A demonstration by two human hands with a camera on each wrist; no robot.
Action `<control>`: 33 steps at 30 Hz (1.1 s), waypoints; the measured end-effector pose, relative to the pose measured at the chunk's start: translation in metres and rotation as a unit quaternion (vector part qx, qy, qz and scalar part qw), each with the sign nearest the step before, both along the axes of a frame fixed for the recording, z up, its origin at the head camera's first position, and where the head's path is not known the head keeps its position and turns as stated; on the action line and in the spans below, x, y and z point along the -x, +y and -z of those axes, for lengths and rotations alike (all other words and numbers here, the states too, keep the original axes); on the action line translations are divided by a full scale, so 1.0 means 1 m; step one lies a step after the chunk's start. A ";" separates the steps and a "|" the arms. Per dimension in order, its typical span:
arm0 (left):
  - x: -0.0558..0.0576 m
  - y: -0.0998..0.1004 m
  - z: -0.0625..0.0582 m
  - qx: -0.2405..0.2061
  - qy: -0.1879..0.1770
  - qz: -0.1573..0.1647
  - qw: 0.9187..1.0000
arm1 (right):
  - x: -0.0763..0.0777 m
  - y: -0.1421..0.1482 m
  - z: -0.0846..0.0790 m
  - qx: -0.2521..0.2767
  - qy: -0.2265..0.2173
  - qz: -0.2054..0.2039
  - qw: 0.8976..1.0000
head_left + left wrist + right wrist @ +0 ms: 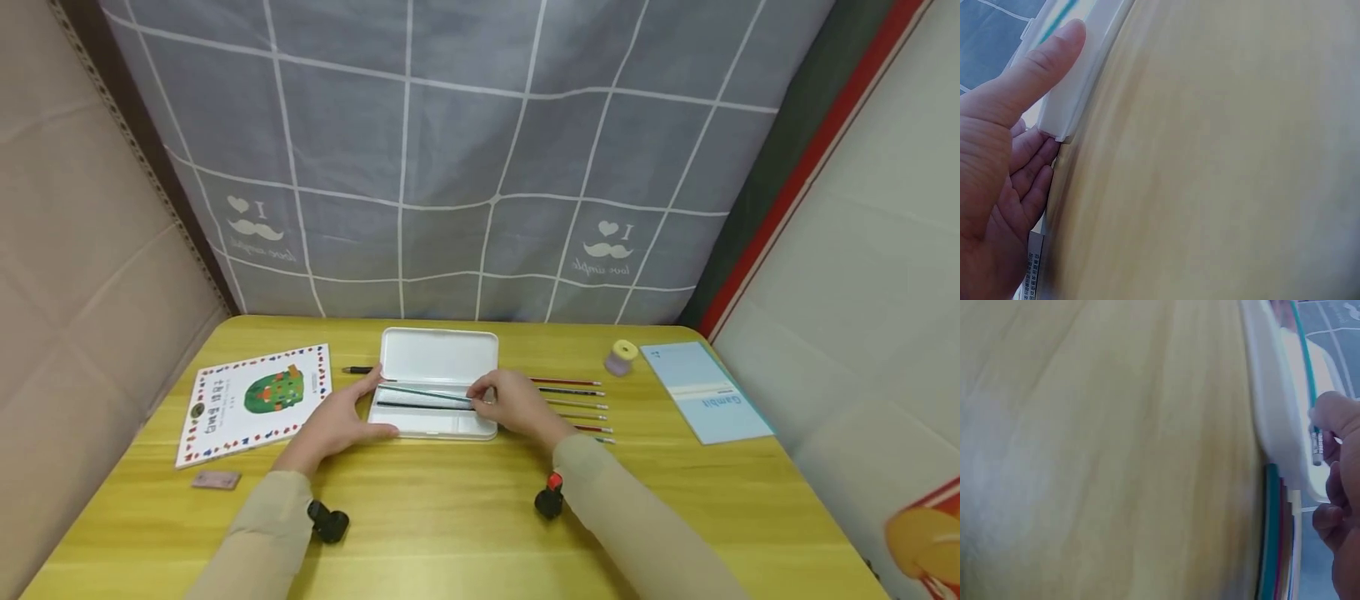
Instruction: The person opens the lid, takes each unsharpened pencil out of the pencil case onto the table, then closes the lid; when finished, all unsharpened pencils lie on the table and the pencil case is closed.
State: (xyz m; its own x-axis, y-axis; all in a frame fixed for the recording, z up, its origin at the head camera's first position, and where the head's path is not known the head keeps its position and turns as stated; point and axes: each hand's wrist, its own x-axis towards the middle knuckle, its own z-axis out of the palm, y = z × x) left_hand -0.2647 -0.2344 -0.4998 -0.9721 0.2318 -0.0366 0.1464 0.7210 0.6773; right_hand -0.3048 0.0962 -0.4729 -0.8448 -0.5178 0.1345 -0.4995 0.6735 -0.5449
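A white pencil case point(439, 354) lies with its lid raised at the table's far middle. My left hand point(333, 425) holds its left end, the thumb along the near edge and the other fingers at the side. Between thumb and fingers my right hand point(517, 406) pinches a green pencil point(420, 391) near its eraser end, over the case's tray. In the right wrist view the white eraser point(1317, 456) sticks out past the thumb. A dark pencil point(420, 406) rests inside the tray, its right end hidden behind the right hand.
Several pencils point(577, 403) lie side by side right of the case. A black pen point(356, 369) shows behind the left hand. Leftward are a picture book point(232, 417) and a pink eraser point(216, 479). A yellow-and-purple pot point(621, 358) and blue notebook point(697, 417) sit right.
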 end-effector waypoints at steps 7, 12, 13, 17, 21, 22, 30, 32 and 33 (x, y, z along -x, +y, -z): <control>0.000 0.001 0.000 -0.004 -0.002 -0.002 1.000 | -0.005 0.021 -0.012 0.111 -0.004 0.010 0.994; -0.001 0.001 -0.001 -0.003 -0.007 -0.004 1.000 | -0.011 0.046 -0.022 0.162 -0.015 0.013 0.987; -0.001 0.001 -0.002 -0.002 -0.007 -0.003 1.000 | -0.012 0.051 -0.024 0.167 -0.013 0.014 0.986; -0.001 0.001 -0.003 -0.002 -0.008 -0.001 1.000 | -0.018 0.072 -0.024 0.173 -0.001 0.012 0.985; -0.001 0.001 -0.003 -0.003 -0.010 -0.002 1.000 | -0.025 0.093 -0.022 0.179 -0.010 0.003 0.984; -0.001 0.001 -0.003 -0.003 -0.009 -0.001 1.000 | -0.027 0.098 -0.021 0.179 -0.013 0.002 0.984; -0.001 0.000 -0.004 -0.001 -0.007 0.002 1.000 | -0.046 0.144 -0.010 0.152 -0.018 0.010 0.988; -0.001 0.000 -0.004 -0.004 -0.007 0.004 1.000 | -0.051 0.155 -0.006 0.152 -0.018 0.009 0.988; -0.001 0.001 -0.004 -0.004 -0.008 0.003 1.000 | -0.053 0.160 -0.004 0.153 -0.017 0.008 0.988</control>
